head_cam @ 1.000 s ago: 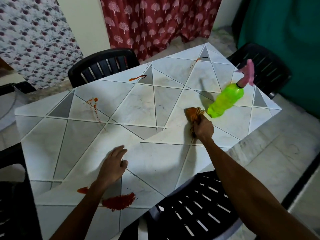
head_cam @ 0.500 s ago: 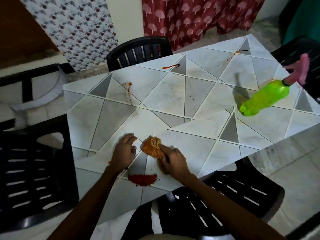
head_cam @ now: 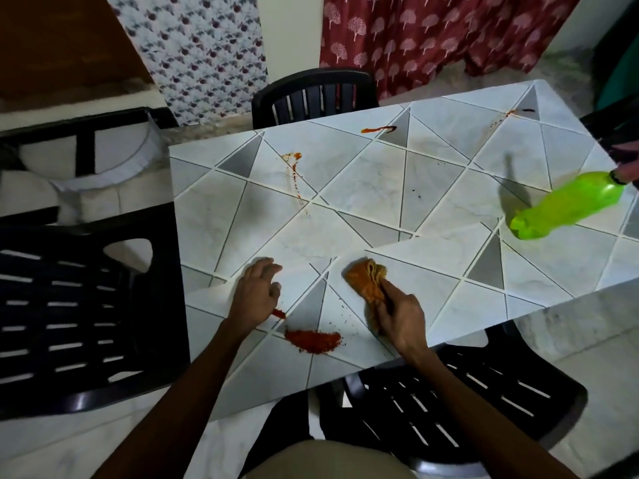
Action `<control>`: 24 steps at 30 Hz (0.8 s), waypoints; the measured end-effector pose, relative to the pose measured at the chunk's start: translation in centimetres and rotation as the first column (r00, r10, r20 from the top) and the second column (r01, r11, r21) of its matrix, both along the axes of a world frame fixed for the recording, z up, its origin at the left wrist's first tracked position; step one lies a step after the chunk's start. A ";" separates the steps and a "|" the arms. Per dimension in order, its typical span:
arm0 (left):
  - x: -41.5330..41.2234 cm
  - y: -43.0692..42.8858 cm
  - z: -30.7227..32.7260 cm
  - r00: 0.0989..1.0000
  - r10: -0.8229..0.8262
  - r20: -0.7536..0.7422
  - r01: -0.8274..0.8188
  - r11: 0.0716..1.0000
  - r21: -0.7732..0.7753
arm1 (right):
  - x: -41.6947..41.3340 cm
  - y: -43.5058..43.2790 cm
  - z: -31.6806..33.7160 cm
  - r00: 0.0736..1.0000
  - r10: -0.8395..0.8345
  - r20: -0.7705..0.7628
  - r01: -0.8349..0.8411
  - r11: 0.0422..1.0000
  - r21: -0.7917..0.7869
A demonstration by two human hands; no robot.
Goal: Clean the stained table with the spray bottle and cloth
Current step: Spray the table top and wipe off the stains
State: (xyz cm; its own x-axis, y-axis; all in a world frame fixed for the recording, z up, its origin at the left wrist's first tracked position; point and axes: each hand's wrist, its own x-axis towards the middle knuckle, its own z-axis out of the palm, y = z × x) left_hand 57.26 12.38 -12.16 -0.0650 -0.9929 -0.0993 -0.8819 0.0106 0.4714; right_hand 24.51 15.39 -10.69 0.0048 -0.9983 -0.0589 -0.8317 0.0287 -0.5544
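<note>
**Now that the cloth point(head_cam: 366, 276) is back near you, the stain point(head_cam: 313, 340) is next**

Where a second ago it worked out beside the bottle point(head_cam: 567, 205), your right hand point(head_cam: 401, 319) has drawn back to the near edge. It grips the bunched cloth just right of the red stain, not yet on it. Your left hand point(head_cam: 254, 295) stays relaxed on the surface point(head_cam: 380, 188), holding nothing. Farther off, the streaks point(head_cam: 294, 167) remain unwiped. The bottle sits far right, well apart from both hands. Wiping, I judge, begins here.

Tiled bench point(head_cam: 380, 188) with red stains, crumpled orange cloth point(head_cam: 367, 279) near front edge, green spray bottle point(head_cam: 567, 205) at far right
</note>
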 end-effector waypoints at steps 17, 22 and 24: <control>2.0 1.4 0.3 0.994 0.039 -0.102 -0.039 0.999 -0.004 | 5.8 -0.2 2.3 0.967 0.201 0.156 -0.196 0.980 -0.047; 2.1 1.5 0.4 0.994 0.029 -0.109 -0.031 0.999 -0.015 | 7.3 -1.3 1.7 0.959 0.261 0.113 -0.260 0.965 -0.024; 2.3 1.4 0.4 0.994 0.024 -0.108 -0.026 0.999 -0.023 | 8.9 -1.8 1.6 0.950 0.283 0.129 -0.288 0.958 0.017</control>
State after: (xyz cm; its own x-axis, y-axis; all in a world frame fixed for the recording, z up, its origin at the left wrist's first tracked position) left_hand 59.54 13.78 -11.72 -0.0491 -0.9964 -0.0684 -0.8264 0.0021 0.5631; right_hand 33.39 13.62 -9.13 0.2987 -0.9514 -0.0749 -0.7327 -0.1783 -0.6568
